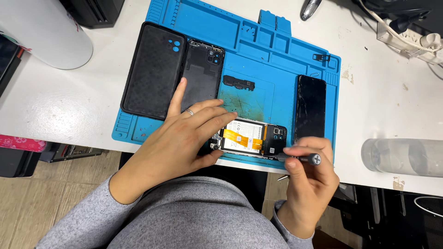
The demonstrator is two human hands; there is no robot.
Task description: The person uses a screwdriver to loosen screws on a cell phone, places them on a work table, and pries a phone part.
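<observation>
Gripping a screwdriver (pixel 302 158), the right hand (pixel 310 173) works the opened phone (pixel 251 138) at the mat's (pixel 286 55) near edge, left hand (pixel 184 138) flat.

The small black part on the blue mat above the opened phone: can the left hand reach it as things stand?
Probably yes. The left hand lies just below the small black part, with only bare blue mat between.

Left hand (pixel 184 138) steadies opened phone (pixel 249 138); right hand (pixel 311 170) grips screwdriver (pixel 300 158).
</observation>
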